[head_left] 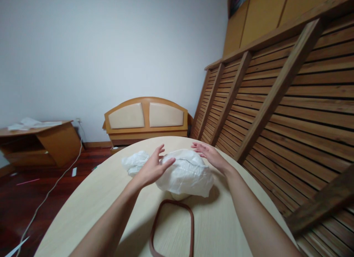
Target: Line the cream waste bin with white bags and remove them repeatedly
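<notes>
A: Where are your hands?

B: Your left hand (153,169) is at the centre of the frame, by the upper-left side of the white wrapped bundle (184,177). Your right hand (214,158) is just right of centre, beside the bundle's upper-right edge.

A: And your fingers?

B: On the left, your thumb stands well apart from the raised fingers and overlaps the bundle's edge in the view. On the right, your fingers reach out loosely toward the left. Neither hand has hold of anything; whether your left thumb touches the wrapping, I cannot tell.

A: What lies around the bundle?

B: It sits on your round pale table (91,198), a little below the centre of the frame, with a cream-coloured part showing under its lower edge. A smaller crumpled white wrapping (135,161) lies to its left, partly behind your left hand. A brown strap loop (191,231) lies at the bottom centre, between your forearms; I cannot tell if it joins the bundle.

A: Farther off?

B: A padded headboard (146,116) stands mid-frame, a slatted wooden frame (312,102) leans along the right, and a low cabinet (61,146) sits at the left.
</notes>
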Available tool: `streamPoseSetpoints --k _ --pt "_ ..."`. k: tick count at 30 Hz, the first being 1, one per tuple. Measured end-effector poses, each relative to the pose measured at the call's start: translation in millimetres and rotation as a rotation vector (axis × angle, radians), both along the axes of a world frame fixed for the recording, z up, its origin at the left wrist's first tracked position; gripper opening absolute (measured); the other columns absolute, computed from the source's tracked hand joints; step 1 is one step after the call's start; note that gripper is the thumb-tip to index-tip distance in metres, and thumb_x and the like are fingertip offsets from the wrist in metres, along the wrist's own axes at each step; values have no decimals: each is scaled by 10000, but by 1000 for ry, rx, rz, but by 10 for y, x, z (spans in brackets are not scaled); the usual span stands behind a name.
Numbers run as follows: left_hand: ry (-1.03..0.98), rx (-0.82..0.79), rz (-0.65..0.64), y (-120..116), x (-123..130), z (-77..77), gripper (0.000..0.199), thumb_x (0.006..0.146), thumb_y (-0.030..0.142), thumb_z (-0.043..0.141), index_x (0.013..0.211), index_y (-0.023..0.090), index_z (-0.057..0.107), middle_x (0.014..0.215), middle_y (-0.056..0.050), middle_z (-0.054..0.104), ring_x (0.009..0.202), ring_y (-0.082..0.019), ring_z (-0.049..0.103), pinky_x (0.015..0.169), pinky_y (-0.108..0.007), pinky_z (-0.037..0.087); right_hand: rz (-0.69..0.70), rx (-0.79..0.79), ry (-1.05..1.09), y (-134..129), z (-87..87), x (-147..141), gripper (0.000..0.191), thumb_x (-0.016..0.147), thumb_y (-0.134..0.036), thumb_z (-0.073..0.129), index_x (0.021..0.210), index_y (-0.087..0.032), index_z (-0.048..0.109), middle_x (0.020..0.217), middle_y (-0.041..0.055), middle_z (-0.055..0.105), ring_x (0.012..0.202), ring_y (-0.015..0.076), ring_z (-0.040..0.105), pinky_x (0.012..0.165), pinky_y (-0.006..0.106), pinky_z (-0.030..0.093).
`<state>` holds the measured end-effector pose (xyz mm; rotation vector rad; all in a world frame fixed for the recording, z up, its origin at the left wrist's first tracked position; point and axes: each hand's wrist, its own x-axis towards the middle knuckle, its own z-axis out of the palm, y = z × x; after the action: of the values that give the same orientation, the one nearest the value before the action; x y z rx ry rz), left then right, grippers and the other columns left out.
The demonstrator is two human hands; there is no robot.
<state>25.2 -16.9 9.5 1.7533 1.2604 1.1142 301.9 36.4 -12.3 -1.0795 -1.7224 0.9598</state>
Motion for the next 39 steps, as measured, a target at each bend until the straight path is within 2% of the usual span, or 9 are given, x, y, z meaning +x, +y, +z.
streamPoseSetpoints --k 3,7,11,14,18,22,27,33,39 --pt "31 -57 -121 -134 0 -59 1207 681 530 837 1589 177 125 1587 -281 305 1471 -393 336 1194 -574 252 187 -147 69 -255 120 -53 867 877 -764 485 1556 -248 332 1554 151 447 1390 285 475 1148 485 367" --pt "-17 -7 -167 -218 4 -283 1417 611 494 893 1583 146 -78 1598 -310 218 1495 -419 259 1213 -586 190 274 -118 123 -440 -49 -99 1260 607 -849 691 1588 -205 231 1652 178 234 1494 335 287 1216 485 238" --pt "-68 84 -197 -261 97 -642 1364 696 422 837 1548 135 -189 1592 -254 248 1500 -361 264 1247 -521 137 320 -155 183 -508 -410 -254 1180 527 -661 885 1499 -209 392 1507 184 483 1351 358 492 1148 532 360" --pt "-48 167 -187 -279 112 -926 1267 707 393 829 1571 168 -69 1611 -220 197 1516 -367 209 1248 -506 164 205 -63 115 -605 -636 -372 848 610 -476 912 1338 -210 567 1386 140 605 1263 323 568 1148 513 372" --pt "83 162 -299 -292 -15 -1150 1053 656 420 873 1524 208 316 1605 -174 228 1488 -421 236 1253 -556 114 226 -96 -3 -709 -799 -320 848 621 -415 914 1358 -205 550 1352 140 625 1187 314 612 1115 529 411" --pt "-20 181 -333 -243 -156 -1113 1429 523 552 924 1593 248 27 1654 -184 86 1530 -419 80 1249 -578 20 211 -53 101 -638 -800 -144 1138 556 -510 932 1507 -256 361 1516 158 469 1381 333 458 1193 545 283" --pt "-322 230 -163 -161 -53 -922 1370 632 744 766 1563 254 -111 1634 -226 133 1506 -378 223 1230 -544 164 153 2 286 -474 -771 -193 1326 571 -700 844 1596 -295 107 1655 162 224 1501 331 273 1226 526 194" --pt "-278 72 -272 -194 141 -899 1523 543 469 915 1530 201 -213 1578 -231 266 1477 -380 294 1250 -514 125 213 -117 174 -588 -782 -266 904 594 -605 873 1357 -225 570 1349 164 626 1292 373 543 1124 581 388" --pt "-209 3 -466 -228 129 -999 1213 617 383 852 1535 174 86 1428 -189 451 1389 -388 400 1207 -538 251 279 -169 118 -736 -736 -55 896 564 -507 920 1338 -200 588 1295 160 669 1184 341 618 1045 548 486"
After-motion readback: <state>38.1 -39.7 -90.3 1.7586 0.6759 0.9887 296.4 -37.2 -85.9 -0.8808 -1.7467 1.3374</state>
